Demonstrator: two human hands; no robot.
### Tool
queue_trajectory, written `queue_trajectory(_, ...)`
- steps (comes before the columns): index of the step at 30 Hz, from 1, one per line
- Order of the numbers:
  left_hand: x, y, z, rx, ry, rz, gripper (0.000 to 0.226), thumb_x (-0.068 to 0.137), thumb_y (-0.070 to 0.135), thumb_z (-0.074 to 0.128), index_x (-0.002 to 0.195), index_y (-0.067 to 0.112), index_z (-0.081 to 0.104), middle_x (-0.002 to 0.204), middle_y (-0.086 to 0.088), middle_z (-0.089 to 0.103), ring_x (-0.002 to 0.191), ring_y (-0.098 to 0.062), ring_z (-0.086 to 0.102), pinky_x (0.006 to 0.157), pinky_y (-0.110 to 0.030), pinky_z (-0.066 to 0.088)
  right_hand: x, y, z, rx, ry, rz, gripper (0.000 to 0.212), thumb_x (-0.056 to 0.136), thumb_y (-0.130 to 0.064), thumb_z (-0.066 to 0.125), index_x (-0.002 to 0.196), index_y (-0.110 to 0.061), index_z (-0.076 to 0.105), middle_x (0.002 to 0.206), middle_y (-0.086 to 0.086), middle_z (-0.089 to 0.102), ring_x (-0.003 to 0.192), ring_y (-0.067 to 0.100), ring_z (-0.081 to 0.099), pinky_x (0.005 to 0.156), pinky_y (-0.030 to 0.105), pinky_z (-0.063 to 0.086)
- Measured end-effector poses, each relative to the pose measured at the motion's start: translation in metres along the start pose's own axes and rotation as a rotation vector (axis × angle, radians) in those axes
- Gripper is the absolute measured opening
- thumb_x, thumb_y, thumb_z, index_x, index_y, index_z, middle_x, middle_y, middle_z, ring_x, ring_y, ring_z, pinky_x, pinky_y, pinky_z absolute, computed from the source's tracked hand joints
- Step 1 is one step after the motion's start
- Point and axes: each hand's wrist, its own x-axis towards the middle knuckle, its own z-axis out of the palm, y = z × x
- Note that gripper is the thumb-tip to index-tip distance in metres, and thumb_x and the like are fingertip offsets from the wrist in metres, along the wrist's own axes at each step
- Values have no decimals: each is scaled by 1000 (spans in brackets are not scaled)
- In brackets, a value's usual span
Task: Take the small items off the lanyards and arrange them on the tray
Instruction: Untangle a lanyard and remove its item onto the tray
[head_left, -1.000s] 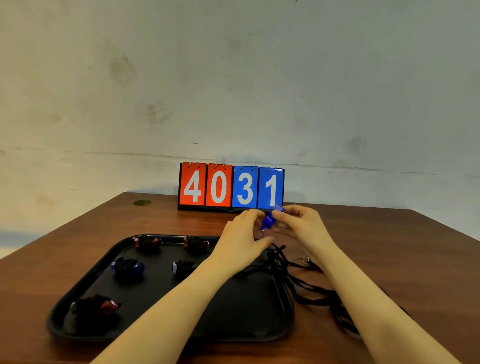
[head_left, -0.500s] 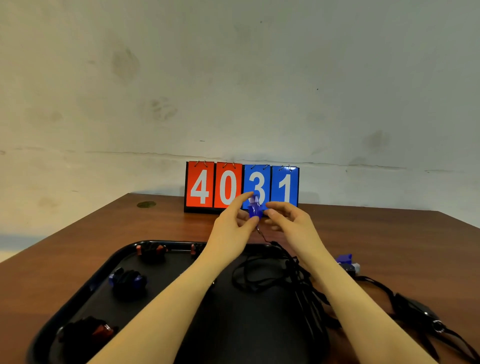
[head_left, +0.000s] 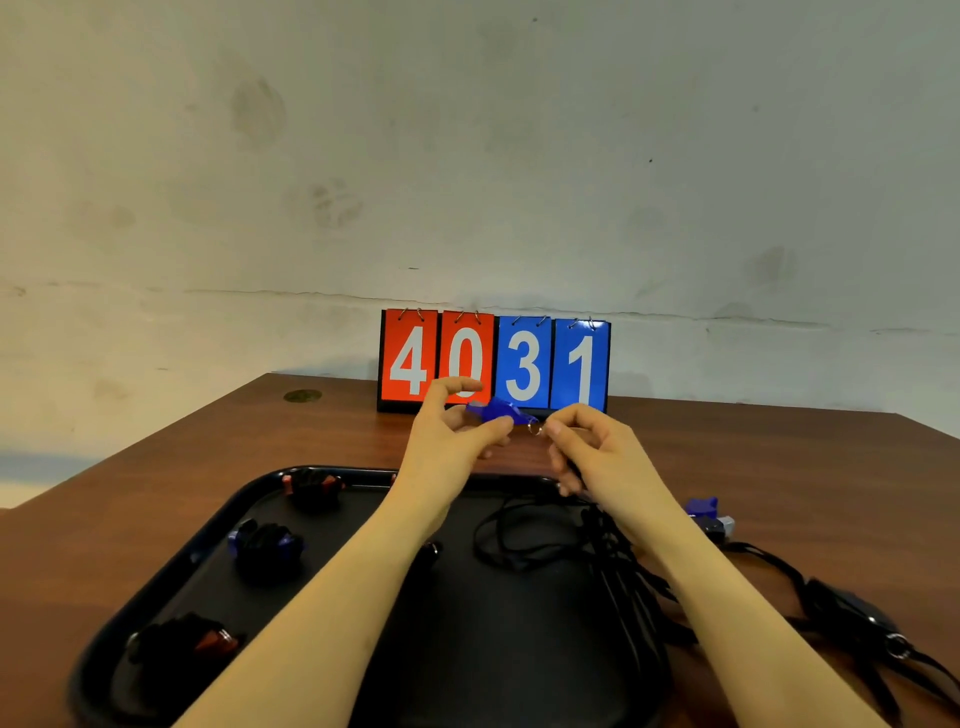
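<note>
Pinching the blue whistle (head_left: 497, 410) between thumb and fingers, the left hand (head_left: 451, 439) has drawn apart from the right hand (head_left: 589, 451), which nips the small metal ring (head_left: 534, 429) at the whistle's tail; half a second ago the two hands were bunched together over it. That gap suggests the ring is being worked free. Beneath lie the black tray (head_left: 218, 525) with earlier items and the loose lanyards (head_left: 550, 540).
</note>
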Motion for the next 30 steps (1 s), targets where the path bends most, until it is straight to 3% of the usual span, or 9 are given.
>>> queue_trajectory(3, -4, 1, -2, -1, -31, 4, 27, 78, 6, 70, 100, 21, 60, 100, -2, 66, 86, -13, 66, 62, -18, 50, 1, 4, -2, -74, 158, -40, 14, 92, -25, 53, 84, -19, 63, 76, -6, 64, 64, -1, 57, 49, 9, 40)
queue_trajectory(6, -7, 2, -2, -135, -55, -52, 17, 83, 10, 64, 98, 16, 64, 99, -8, 68, 78, -12, 68, 66, -22, 51, 2, 6, -7, -58, 239, -88, 12, 91, -22, 56, 82, -20, 64, 77, -6, 64, 66, -10, 55, 49, 6, 40)
queue_trajectory(10, -5, 1, -6, -154, -65, -101, 15, 87, 4, 58, 96, 15, 65, 103, -13, 67, 84, -20, 69, 72, -26, 53, 3, 9, -9, -92, 250, -106, 13, 89, -21, 59, 78, -23, 66, 80, -4, 66, 76, -6, 58, 58, 9, 44)
queue_trajectory(13, -5, -1, -7, -76, -63, -117, 21, 85, 0, 59, 95, 17, 67, 109, -12, 64, 94, -20, 66, 78, -30, 55, 5, 11, -13, -63, 279, -102, 10, 88, -14, 60, 82, -17, 68, 86, 3, 67, 88, 10, 60, 69, 17, 48)
queue_trajectory(16, -5, -4, -8, -7, -40, -133, 20, 85, 3, 62, 94, 20, 67, 107, -11, 64, 98, -20, 65, 72, -27, 57, 7, 11, -15, -40, 274, -59, 26, 91, -3, 47, 86, -18, 68, 98, -3, 64, 102, 10, 56, 73, 15, 47)
queue_trajectory(20, -3, -4, -11, 67, 38, -130, 17, 86, 6, 62, 92, 21, 68, 97, -1, 65, 85, -12, 63, 67, -22, 54, 6, 10, -18, -95, 263, -69, 37, 93, -1, 40, 87, -27, 65, 99, -9, 62, 99, 2, 55, 89, 23, 45)
queue_trajectory(25, -1, -3, -15, -39, 49, -193, 19, 83, 5, 64, 101, 10, 68, 97, -9, 66, 82, -16, 65, 66, -24, 55, 6, 15, -24, -135, 377, -142, 27, 91, -4, 51, 110, -19, 63, 92, -11, 65, 81, 3, 60, 80, 18, 48)
queue_trajectory(30, -3, 2, -13, -247, -69, -323, 18, 77, -3, 65, 94, 2, 68, 95, -16, 68, 81, -21, 69, 68, -26, 59, 9, 16, -25, -70, 496, -85, 18, 87, -7, 60, 104, -11, 64, 86, 0, 69, 67, 12, 67, 71, 25, 55)
